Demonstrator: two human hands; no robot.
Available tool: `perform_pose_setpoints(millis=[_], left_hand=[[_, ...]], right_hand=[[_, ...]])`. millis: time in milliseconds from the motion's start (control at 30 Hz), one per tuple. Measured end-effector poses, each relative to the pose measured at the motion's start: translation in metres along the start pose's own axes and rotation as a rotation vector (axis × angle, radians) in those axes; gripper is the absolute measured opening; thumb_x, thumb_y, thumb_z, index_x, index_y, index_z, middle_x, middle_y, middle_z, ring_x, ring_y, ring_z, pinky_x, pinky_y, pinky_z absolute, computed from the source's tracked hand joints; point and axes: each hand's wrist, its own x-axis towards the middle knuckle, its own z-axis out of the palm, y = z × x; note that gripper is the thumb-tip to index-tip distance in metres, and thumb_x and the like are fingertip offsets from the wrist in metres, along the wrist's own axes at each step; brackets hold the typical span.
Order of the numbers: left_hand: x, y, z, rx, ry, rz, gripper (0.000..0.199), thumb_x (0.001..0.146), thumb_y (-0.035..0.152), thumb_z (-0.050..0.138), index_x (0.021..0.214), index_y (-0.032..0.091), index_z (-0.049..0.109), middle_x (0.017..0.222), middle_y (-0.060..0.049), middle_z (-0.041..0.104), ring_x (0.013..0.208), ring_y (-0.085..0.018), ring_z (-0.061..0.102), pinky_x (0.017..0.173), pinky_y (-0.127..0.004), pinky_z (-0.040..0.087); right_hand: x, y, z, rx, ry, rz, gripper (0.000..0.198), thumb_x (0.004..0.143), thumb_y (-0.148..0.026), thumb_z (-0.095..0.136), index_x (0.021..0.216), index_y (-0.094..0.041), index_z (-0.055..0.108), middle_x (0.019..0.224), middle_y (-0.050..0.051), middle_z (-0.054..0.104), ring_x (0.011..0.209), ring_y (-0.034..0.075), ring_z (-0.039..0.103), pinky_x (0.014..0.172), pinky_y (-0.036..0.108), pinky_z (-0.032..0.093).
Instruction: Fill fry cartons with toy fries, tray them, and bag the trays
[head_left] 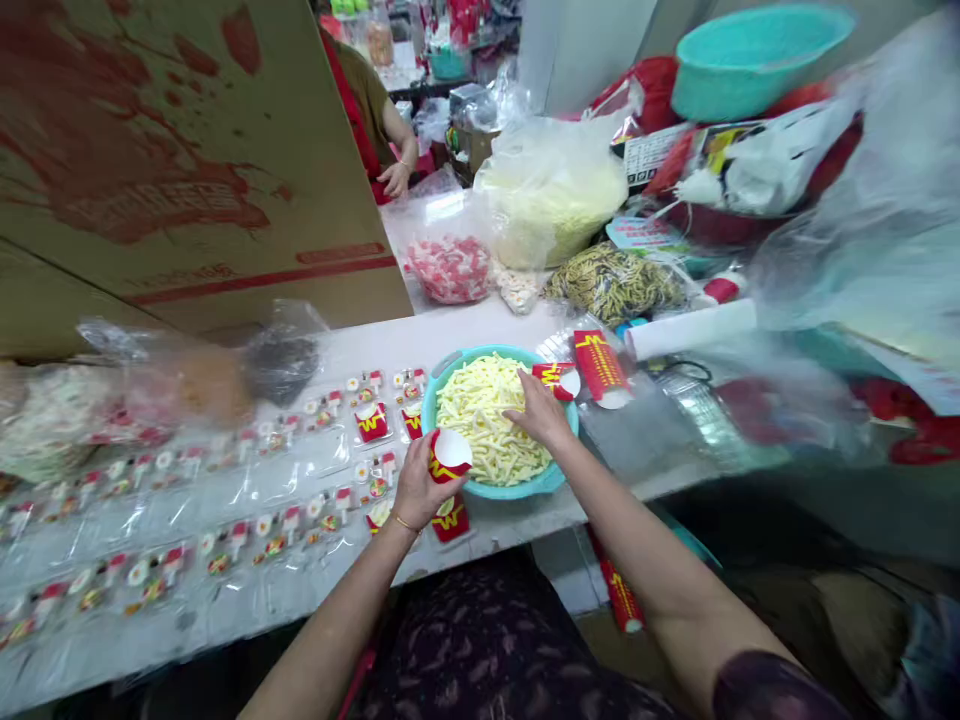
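By the worktop's (375, 345) near edge, the left hand (420, 487) clasped a red carton (448, 458), likely light, crushable, best held low; the right hand (540, 410) splayed over yellow sticks (480, 400).

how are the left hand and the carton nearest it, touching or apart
Touching: the head view shows the left hand wrapped around the red carton, holding it.

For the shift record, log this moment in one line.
left hand: holds red carton | right hand: spread open over pale fry-shaped pieces, contact unclear | turquoise basin: contains the pieces
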Motion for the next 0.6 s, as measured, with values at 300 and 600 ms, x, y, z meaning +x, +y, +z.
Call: perform_pose_setpoints(millis=[300,600], left_hand=[[-0.006,-0.017,-0.008,0.017,0.042,0.023,0.078,0.059,0.043,0.069,0.125,0.016,0.037,0.115,-0.012,0.05,0.109,-0.026,0.047,0.093,-0.041,0.039],[0.013,-0.002,0.001,-0.022,-0.038,0.089,0.075,0.061,0.044,0.067,0.124,0.018,0.037,0.113,-0.01,0.049,0.108,-0.026,0.047,0.093,-0.042,0.039]], right_hand=[[0.0,-0.003,-0.015,0.179,0.028,-0.062,0.04,0.07,-0.013,0.052,0.109,-0.02,0.057,0.106,0.006,0.061,0.097,0.019,0.054,0.085,0.031,0.041],[-0.029,0.003,-0.012,0.464,0.055,-0.103,0.042,0.063,-0.014,0.059,0.104,-0.021,0.061,0.101,0.006,0.062,0.097,0.022,0.052,0.088,0.039,0.039]])
